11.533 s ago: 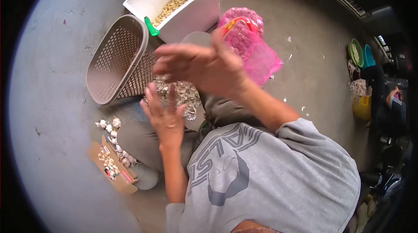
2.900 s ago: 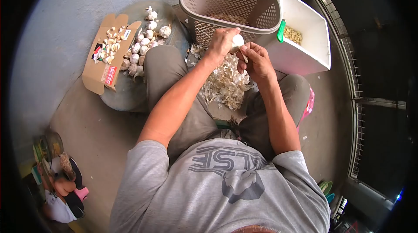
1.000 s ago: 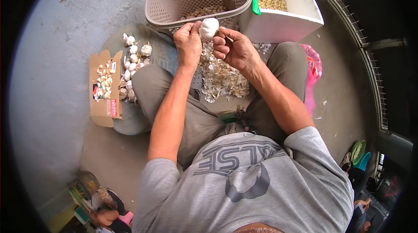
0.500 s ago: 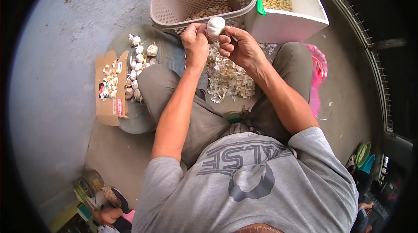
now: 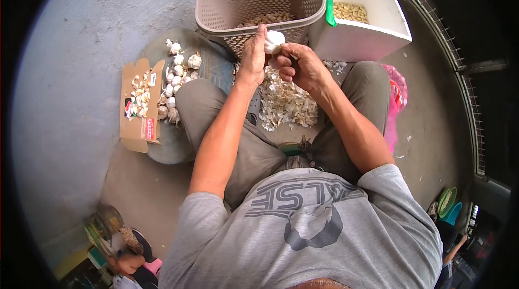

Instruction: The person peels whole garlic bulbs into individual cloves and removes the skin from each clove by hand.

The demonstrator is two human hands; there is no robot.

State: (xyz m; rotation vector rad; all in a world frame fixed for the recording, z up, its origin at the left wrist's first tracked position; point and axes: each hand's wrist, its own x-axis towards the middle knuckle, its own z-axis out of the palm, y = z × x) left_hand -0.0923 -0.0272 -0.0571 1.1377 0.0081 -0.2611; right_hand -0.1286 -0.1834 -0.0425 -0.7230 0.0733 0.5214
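A white garlic bulb [image 5: 274, 42] is held up over my lap, in front of the basket. My left hand [image 5: 252, 57] is closed around its left side, thumb upright, with the other fingers mostly hidden. At the bulb's right edge, the thumb and forefinger tips of my right hand [image 5: 304, 66] touch it. The remaining fingers of that hand are curled in, and something dark and small shows among them that I cannot make out. Below both hands lies a heap of papery garlic skins [image 5: 287, 104] between my legs.
Whole garlic bulbs [image 5: 177, 79] lie on a round surface [image 5: 162, 155] at left, beside a cardboard flap [image 5: 132, 133] bearing loose cloves. A perforated basket [image 5: 238, 32] and a white box [image 5: 357, 45] with peeled cloves stand ahead. Pink netting [image 5: 396, 89] lies right. Other people sit behind.
My left hand has turned, its thumb now pointing up beside the bulb. The bulb and both hands sit slightly lower in view, along with the surroundings, as the camera shifted.
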